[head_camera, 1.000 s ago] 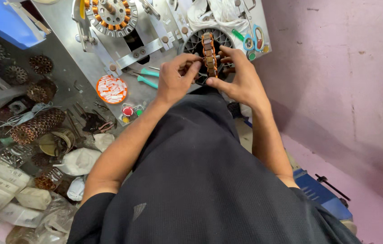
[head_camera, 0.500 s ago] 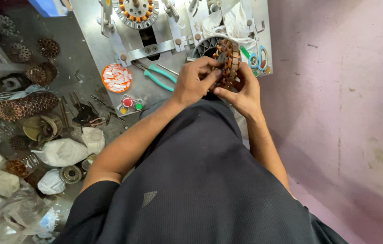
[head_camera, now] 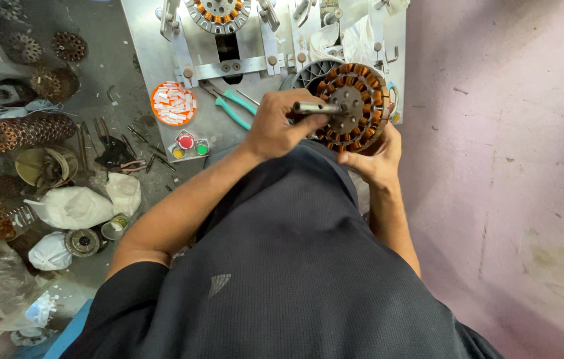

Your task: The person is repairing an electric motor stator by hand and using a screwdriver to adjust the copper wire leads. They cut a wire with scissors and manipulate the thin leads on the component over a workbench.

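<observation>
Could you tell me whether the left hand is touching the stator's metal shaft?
Touching: the head view shows the left hand gripping the metal shaft of the wound stator.

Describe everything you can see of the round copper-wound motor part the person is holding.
The motor part is a round disc with a ring of orange-brown copper coils set around a grey metal hub. A plain metal shaft sticks out from its centre toward the left. It is held up on edge, its face tilted to the camera, above the metal workbench. The left hand grips the shaft; the right hand cups the rim from below.
</observation>
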